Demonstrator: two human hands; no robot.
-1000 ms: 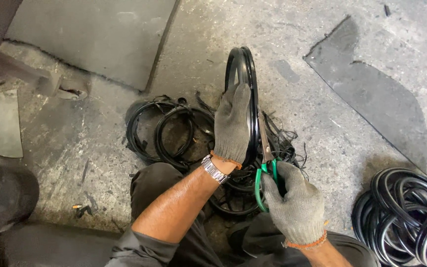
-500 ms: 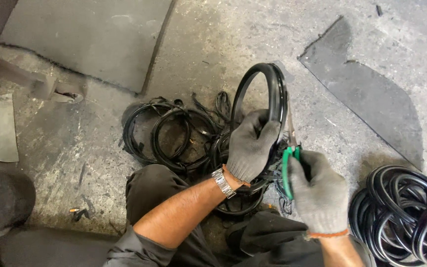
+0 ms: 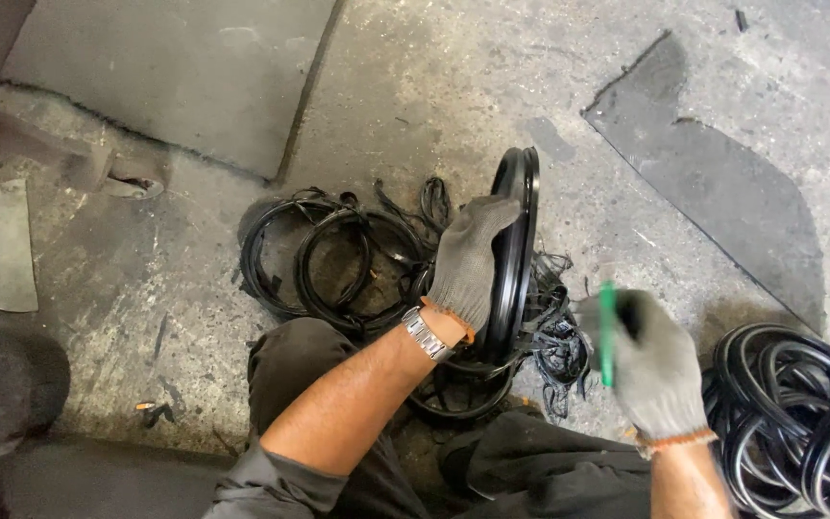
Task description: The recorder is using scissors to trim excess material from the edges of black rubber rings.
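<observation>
My left hand, in a grey knit glove with a metal watch at the wrist, grips a black rubber ring that stands on edge on the concrete floor. To its right, my gloved right hand is closed around a tool with green handles and is held clear of the ring. The tool's tip is blurred. Thin black rubber trimmings lie tangled at the foot of the ring, between my two hands.
A loose pile of black rubber rings lies on the floor to the left of the upright ring. Several more stacked rings sit at the lower right. My knees in dark trousers fill the bottom. A dark patch marks the floor.
My right hand with the green tool has pulled away from the ring to the right. The ring has turned more edge-on under my left hand.
</observation>
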